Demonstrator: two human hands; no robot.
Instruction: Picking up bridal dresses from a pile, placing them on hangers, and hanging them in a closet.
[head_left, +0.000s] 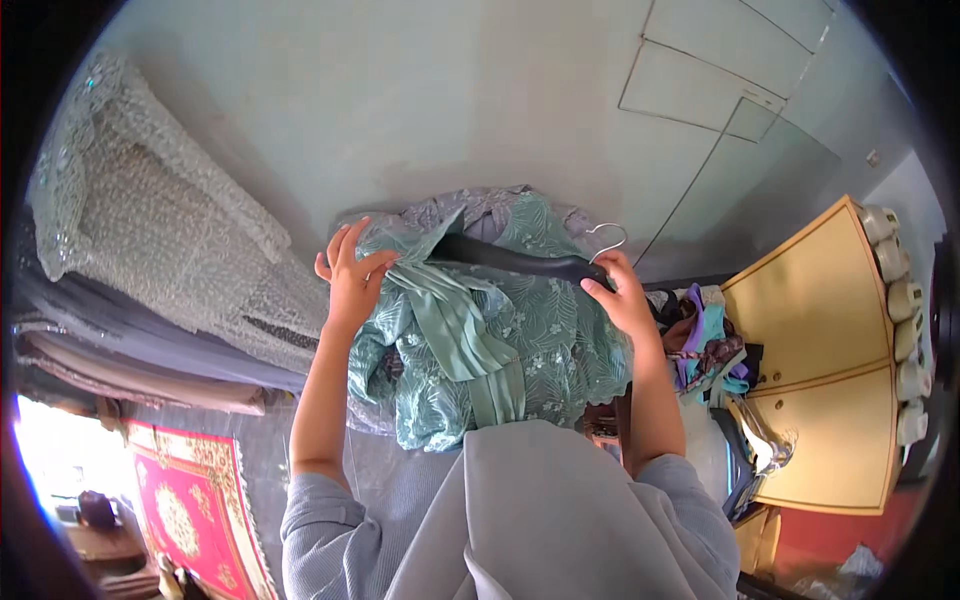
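A green embroidered garment (547, 330) with leaf and flower patterns lies spread before me, with a plain pleated green cloth strip (457, 322) across its front. My right hand (616, 289) grips one end of a black clothes hanger (510, 259), close to its silver hook. The hanger's other end is hidden under the green fabric at the left. Between thumb and fingers, my left hand (352, 274) pinches an edge of that fabric at the upper left. Behind the green garment shows a greyish patterned cloth (487, 206).
A glittering grey beaded garment (195, 217) hangs at the left, above other draped cloths (150, 367). At right stands a yellow wooden cabinet (817, 360) topped with several thread cones (904, 300). A pile of coloured fabric (705, 345) sits beside it. A red patterned rug (187, 510) is at lower left.
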